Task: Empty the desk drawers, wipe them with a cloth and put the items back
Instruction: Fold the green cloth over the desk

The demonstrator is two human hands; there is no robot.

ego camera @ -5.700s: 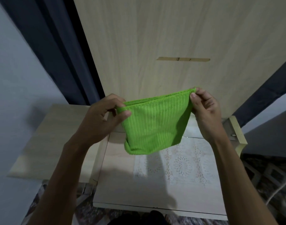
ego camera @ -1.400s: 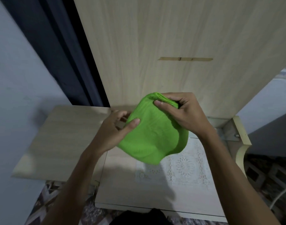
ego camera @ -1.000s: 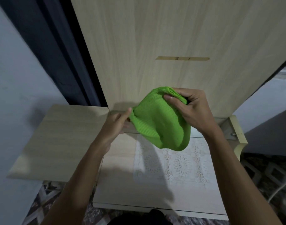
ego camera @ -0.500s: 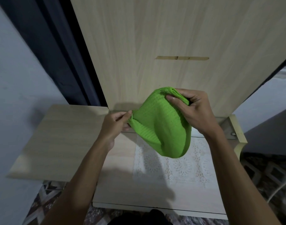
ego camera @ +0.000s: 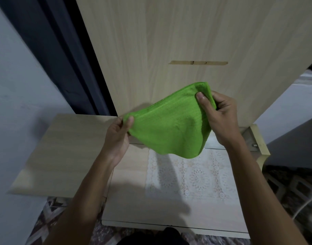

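Holding position, head view: the green cloth (ego camera: 171,128) is suspended in the air between both hands, above the rear part of the open drawer (ego camera: 126,188) and in front of the tall wooden panel (ego camera: 169,41).

Left hand (ego camera: 117,138): at 9 o'clock of the cloth. Thumb and fingers (ego camera: 130,120) are closed in a pinch on the cloth's left corner.

Right hand (ego camera: 220,117): at 2 o'clock of the cloth. The thumb presses the front face of the cloth, and the remaining fingers curl round the bunched upper right edge.

The cloth is folded. It is stretched from the left corner up to the right edge, and its lower part sags towards 6 o'clock.

Drawer: a white lace-pattern liner (ego camera: 190,175) covers the right part of the drawer floor. A metal fitting (ego camera: 254,145) shows on the drawer's right side wall.

Table (ego camera: 59,152): its light wooden surface lies at 9 o'clock of the drawer. A dark curtain (ego camera: 63,55) hangs at 11 o'clock, beside the panel. Patterned floor (ego camera: 293,191) shows at 3 o'clock.
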